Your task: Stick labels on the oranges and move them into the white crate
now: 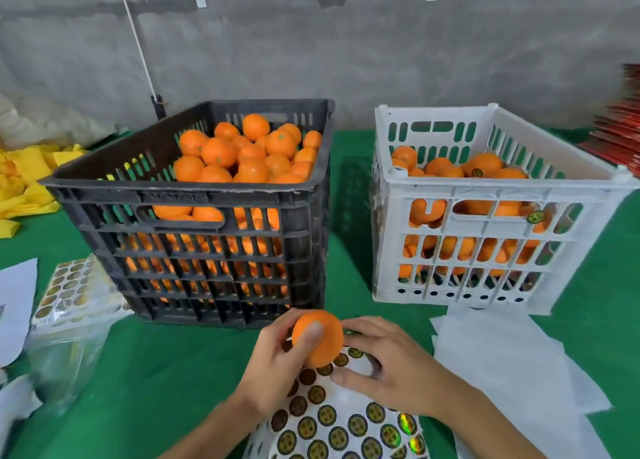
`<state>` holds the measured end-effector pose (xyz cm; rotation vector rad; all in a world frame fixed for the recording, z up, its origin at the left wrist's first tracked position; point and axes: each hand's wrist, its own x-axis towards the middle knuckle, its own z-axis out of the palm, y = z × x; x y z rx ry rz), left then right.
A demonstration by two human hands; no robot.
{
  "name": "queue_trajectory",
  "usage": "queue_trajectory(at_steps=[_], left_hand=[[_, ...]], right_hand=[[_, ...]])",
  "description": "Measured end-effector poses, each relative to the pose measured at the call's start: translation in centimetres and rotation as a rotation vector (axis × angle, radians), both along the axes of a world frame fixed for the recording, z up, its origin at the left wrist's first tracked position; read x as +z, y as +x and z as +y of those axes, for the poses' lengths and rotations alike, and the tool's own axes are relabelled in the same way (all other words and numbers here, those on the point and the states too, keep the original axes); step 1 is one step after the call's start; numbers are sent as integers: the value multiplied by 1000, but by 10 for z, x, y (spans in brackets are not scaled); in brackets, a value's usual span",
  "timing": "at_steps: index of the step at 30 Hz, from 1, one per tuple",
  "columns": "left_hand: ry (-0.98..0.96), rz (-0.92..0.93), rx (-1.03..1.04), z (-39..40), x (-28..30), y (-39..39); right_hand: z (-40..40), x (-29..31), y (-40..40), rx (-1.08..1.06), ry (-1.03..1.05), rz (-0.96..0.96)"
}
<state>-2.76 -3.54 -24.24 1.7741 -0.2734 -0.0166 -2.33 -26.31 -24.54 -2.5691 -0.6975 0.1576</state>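
My left hand (277, 358) grips one orange (320, 341) just above a curved label sheet (346, 424) of round dark-and-gold stickers at the table's near edge. My right hand (388, 361) is against the orange's right side, its fingertips holding a green-edged label (349, 332) to the fruit. The black crate (194, 195) behind my left hand is heaped with unlabelled oranges (242, 150). At the right stands the white crate (485, 185), partly filled with labelled oranges (481, 167).
Another label sheet (74, 290) and clear plastic bags (65, 347) lie at the left on the green cloth (156, 372). White paper sheets (502, 347) lie at the near right. Yellow cloths (27, 178) sit far left, red packets (620, 133) far right.
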Motion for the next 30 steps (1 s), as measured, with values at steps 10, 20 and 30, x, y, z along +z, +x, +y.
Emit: queue_trajectory(at_steps=[10,20,30], left_hand=[[-71,49,22,-1,-4,2],[-93,40,26,-1,-3,0],[-71,81,-11,-4,-6,2]], right_hand=[[3,-1,0,56,162,15],[13,-13,-1,-114,495,103],[28,14,-15,-372,782,-250]])
